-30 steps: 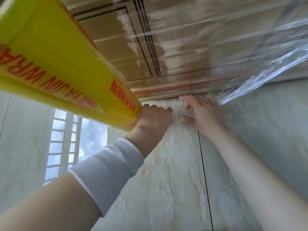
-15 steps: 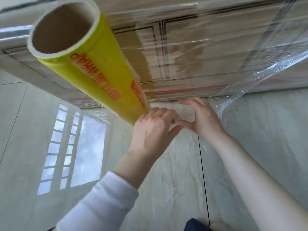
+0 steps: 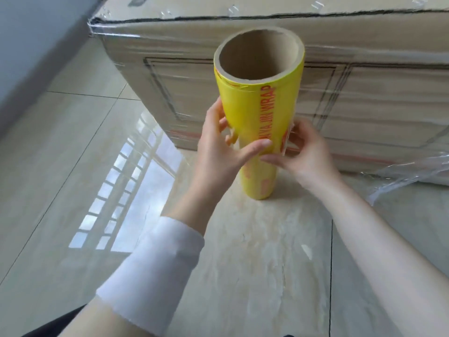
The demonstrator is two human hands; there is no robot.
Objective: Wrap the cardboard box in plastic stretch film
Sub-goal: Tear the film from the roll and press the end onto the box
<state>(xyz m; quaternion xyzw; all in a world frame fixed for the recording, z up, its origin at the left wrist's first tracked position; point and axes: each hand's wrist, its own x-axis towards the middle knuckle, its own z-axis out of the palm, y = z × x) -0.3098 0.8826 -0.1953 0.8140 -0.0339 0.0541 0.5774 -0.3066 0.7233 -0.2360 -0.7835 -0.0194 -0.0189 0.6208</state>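
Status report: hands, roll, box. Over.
Left hand and right hand both grip the roll. Roll upright on floor, before film-covered box. Loose film lies on floor at right.

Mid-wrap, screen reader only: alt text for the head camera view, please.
The left hand and right hand hold a yellow stretch film roll upright on the tiled floor. Behind it stands the cardboard box, its near side covered in film; loose film lies bunched at right.

The left hand (image 3: 217, 154) and right hand (image 3: 309, 155) hold the film roll (image 3: 258, 113) upright before the cardboard box (image 3: 364, 98).
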